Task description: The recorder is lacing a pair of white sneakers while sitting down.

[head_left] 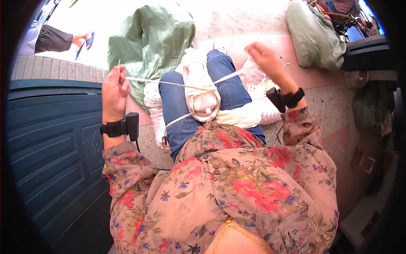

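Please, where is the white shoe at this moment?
In the head view, the shoe is in the upper middle, between the legs of the blue jeans, with the left hand away to its left.

I can read no text, label, brand, number or sign on any surface at, between or around my left hand [115, 91] and my right hand [266, 60].
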`<action>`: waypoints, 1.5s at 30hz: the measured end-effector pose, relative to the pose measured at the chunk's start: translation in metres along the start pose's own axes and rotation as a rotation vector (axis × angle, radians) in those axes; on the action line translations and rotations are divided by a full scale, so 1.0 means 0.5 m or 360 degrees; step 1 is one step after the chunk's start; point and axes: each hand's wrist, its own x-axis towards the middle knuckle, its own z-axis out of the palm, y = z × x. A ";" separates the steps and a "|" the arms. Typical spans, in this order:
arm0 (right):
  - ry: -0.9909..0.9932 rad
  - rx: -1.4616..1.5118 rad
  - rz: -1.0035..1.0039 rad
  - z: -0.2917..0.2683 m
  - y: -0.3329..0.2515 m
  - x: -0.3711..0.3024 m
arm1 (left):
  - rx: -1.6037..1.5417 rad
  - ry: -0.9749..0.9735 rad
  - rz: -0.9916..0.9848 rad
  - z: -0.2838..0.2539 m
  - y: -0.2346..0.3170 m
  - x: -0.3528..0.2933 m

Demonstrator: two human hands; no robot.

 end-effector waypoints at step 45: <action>-0.0432 -0.1314 -0.0573 0.209 0.036 -0.108 | 0.2716 -0.0333 0.0562 0.140 -0.274 -0.138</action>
